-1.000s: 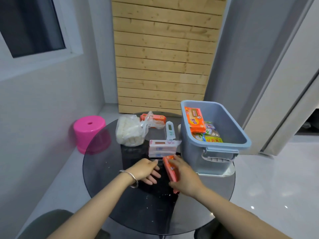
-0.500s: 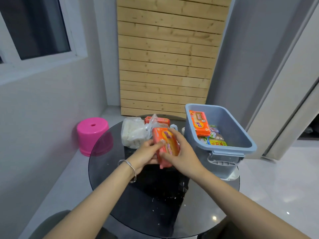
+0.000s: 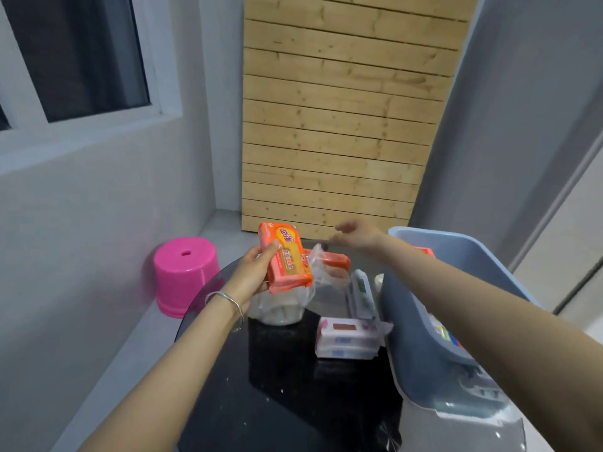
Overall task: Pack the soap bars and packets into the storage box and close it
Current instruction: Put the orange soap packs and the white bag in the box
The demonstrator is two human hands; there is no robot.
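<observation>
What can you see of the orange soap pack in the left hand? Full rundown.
The orange soap pack is a rectangular bar in glossy orange-red wrapping, with a yellow-orange label panel and purple print too blurred to read. It is held roughly upright, leaning slightly, label toward the camera, above the far part of the table. The left hand grips its left edge, thumb on the front. It hides part of a clear plastic bag behind it. The right hand is off it, open.
</observation>
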